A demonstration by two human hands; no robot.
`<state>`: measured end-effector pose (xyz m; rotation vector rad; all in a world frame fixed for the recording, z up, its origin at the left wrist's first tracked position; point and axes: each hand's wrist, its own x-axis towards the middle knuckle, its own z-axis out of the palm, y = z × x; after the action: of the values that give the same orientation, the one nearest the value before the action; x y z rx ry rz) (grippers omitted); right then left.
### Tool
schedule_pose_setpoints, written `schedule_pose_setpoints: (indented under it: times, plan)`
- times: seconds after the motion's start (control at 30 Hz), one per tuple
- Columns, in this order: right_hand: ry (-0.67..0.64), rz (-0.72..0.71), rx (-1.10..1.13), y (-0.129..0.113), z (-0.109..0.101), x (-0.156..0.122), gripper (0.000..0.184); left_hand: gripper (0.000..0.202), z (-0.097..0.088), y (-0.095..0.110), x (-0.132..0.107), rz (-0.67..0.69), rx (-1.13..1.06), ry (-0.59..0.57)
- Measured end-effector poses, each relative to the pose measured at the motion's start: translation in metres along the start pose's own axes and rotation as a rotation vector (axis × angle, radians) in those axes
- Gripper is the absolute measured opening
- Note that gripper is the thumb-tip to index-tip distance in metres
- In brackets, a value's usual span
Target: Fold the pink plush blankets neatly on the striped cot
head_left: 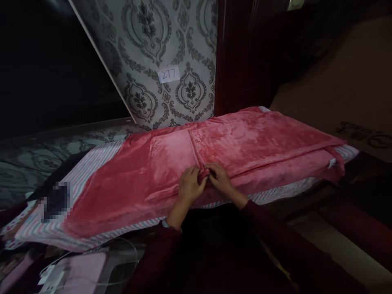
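While the left hand (190, 185) and the right hand (222, 179) are held together, a small gathered tuck of the pink fleece blanket (245, 143) is pinched between the fingers of both at its near folded edge. Both hands are clamped on this one tuck. The blanket is laid lengthwise in flat, overlapping layers on a pink-and-white striped pad (76, 220), whose stripes are exposed along the near side and at both ends. A small white tag (331, 163) is seen at the blanket's right end. Dark red sleeves (260, 216) cover the forearms, and a pale wristband (165, 223) is worn on the left wrist.

Beyond the pad, a grey damask wallpaper panel (159, 49) bears a paper label (168, 74) marked 277 (handwritten, in blue), just beside a dark red wooden frame (245, 53). A brown cardboard box (337, 81) with black printed characters is placed at the right; only its outside is seen, so its contents cannot be told. At lower left, a white cable (134, 253) and a pale pink object (79, 271) are seen below the pad. A dark item (56, 201) on the pad's far end is pixelated and cannot be identified.
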<state>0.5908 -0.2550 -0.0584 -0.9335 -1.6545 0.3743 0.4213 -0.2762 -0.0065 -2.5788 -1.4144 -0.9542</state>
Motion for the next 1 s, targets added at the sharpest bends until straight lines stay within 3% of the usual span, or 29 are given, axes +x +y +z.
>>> schedule_pose_setpoints:
  times: [0.27,0.4,0.5,0.6,0.87,1.0]
  plan:
    - [-0.067,0.025,0.027,0.009,-0.004,0.014,0.041,0.012,0.001,-0.003,0.004,-0.013,0.021,0.107]
    - [-0.276,0.024,0.049,0.018,-0.005,0.043,0.03,0.014,0.0,-0.002,0.006,0.01,0.007,0.16]
    - [-0.467,0.109,-0.012,0.028,-0.003,0.072,0.021,0.016,0.0,-0.001,0.006,0.028,0.019,0.179]
    - [-0.566,0.189,-0.082,0.042,0.002,0.104,0.02,0.016,0.003,0.0,0.004,0.04,0.031,0.205]
    - [-0.534,0.247,-0.217,0.081,0.034,0.187,0.013,0.023,0.01,0.002,-0.002,0.067,0.024,0.226]
    - [-0.445,0.314,-0.261,0.101,0.054,0.217,0.03,0.031,0.012,0.005,-0.006,0.097,0.004,0.255]
